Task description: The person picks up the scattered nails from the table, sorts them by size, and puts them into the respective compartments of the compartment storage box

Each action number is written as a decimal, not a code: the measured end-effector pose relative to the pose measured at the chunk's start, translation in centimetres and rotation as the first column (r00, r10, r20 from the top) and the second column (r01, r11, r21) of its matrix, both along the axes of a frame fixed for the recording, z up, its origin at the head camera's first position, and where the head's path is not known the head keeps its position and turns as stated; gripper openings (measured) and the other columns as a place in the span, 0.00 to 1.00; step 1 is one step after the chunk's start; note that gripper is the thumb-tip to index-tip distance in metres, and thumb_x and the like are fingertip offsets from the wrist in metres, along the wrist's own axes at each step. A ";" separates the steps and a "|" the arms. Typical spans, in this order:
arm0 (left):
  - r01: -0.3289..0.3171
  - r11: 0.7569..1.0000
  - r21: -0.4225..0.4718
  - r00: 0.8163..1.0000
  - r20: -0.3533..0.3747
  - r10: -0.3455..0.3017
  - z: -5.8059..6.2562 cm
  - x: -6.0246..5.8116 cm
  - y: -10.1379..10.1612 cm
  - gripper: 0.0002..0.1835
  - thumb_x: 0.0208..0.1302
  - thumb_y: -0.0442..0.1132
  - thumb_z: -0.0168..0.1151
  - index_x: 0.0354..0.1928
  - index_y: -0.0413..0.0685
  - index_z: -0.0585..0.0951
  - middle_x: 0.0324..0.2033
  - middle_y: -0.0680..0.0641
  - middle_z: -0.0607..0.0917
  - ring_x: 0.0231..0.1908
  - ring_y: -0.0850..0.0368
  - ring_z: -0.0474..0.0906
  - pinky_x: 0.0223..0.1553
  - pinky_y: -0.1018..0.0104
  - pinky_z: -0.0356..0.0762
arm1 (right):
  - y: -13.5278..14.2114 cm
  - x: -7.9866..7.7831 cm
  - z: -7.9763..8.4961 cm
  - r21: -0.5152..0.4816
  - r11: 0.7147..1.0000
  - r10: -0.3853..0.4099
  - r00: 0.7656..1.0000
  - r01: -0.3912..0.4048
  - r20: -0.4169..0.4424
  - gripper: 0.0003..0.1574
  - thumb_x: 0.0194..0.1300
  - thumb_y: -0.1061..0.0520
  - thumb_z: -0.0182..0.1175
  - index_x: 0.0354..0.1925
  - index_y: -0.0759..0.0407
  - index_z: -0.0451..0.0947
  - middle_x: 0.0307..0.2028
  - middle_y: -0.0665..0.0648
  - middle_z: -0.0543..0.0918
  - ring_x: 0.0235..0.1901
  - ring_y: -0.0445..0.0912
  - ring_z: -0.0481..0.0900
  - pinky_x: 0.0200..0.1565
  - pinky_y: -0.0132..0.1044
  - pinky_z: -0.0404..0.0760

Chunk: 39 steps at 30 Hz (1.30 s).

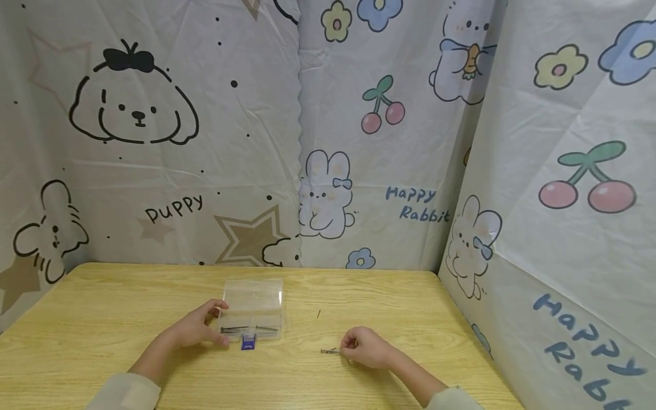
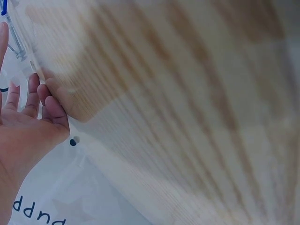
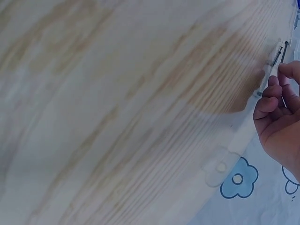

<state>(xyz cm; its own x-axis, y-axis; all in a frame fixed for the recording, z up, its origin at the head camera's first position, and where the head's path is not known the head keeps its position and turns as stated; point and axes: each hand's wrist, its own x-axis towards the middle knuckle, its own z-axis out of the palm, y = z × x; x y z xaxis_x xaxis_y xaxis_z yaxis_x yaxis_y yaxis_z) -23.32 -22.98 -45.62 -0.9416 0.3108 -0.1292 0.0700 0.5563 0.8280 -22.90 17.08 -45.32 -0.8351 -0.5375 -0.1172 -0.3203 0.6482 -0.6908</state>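
A clear plastic box (image 1: pixel 253 299) with a blue latch (image 1: pixel 248 341) stands on the table, several long thin metal screws (image 1: pixel 236 329) lying along its front part. My left hand (image 1: pixel 197 327) rests against the box's left side, thumb at the front corner and fingers spread further back. In the left wrist view that hand's (image 2: pixel 33 126) fingers are loosely bent beside the box's edge. To the right of the box, my right hand (image 1: pixel 366 347) pinches a thin metal screw (image 3: pixel 284 49) between thumb and fingertips. A second screw (image 3: pixel 277 57) lies close beside it.
A small thin brownish piece (image 1: pixel 318 314) lies on the wooden table (image 1: pixel 154 285) between the box and my right hand. Printed cloth (image 1: pixel 246 142) hangs behind the table and along its right edge.
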 end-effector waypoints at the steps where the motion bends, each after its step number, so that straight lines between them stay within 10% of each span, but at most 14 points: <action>1: 0.001 1.000 0.001 1.000 -0.001 -0.001 0.0 0.0 0.0 0.42 0.40 0.45 0.72 0.57 0.44 0.60 0.52 0.35 0.63 0.55 0.32 0.58 0.51 0.41 0.60 | -0.1 0.0 0.0 0.000 1.000 0.001 1.000 -0.001 0.001 0.05 0.58 0.57 0.55 0.29 0.57 0.76 0.23 0.48 0.75 0.21 0.36 0.67 0.22 0.26 0.68; 39: -0.004 1.000 0.011 1.000 -0.007 0.004 0.0 0.0 0.0 0.42 0.40 0.44 0.72 0.57 0.43 0.60 0.51 0.35 0.63 0.53 0.37 0.60 0.50 0.43 0.61 | -6.6 -1.7 1.3 -0.005 1.000 -0.005 0.990 0.005 -0.140 0.05 0.58 0.58 0.53 0.29 0.53 0.75 0.26 0.45 0.73 0.20 0.35 0.65 0.24 0.26 0.67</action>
